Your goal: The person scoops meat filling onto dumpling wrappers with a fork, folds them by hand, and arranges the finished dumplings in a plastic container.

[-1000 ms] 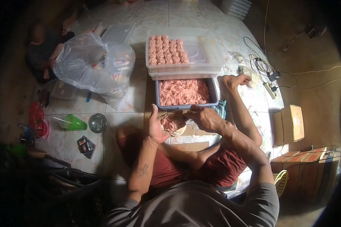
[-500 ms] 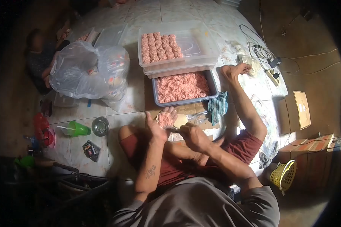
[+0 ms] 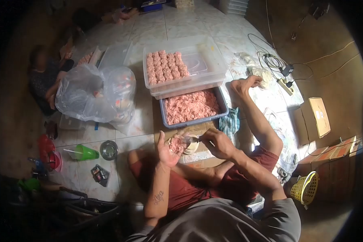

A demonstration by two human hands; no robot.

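On the palm of my left hand [image 3: 168, 153] lies a wrapper with pink minced meat [image 3: 176, 144] spread on it, the thumb held apart. My right hand [image 3: 220, 144] is closed on the dark handle of a utensil [image 3: 197, 139], whose tip reaches the meat. Pale round wrappers [image 3: 191, 147] lie just below, between the two hands. Beyond them, a blue-grey tub [image 3: 163, 117] holds a mass of minced meat [image 3: 189, 107]. Behind it, a clear plastic box [image 3: 213, 64] carries rows of shaped meat pieces [image 3: 165, 66].
A bulging clear plastic bag [image 3: 82, 94] sits at left beside a seated person [image 3: 42, 76]. Nearer are a green cup [image 3: 86, 152], a glass ashtray [image 3: 109, 150] and a small black tray [image 3: 99, 175]. At right are a striped cloth [image 3: 229, 121], cables [image 3: 272, 60] and a yellow basket [image 3: 304, 189].
The utensil tip in my right hand has moved up onto the meat in my left hand. The camera view has shifted, so the tub and box appear lower.
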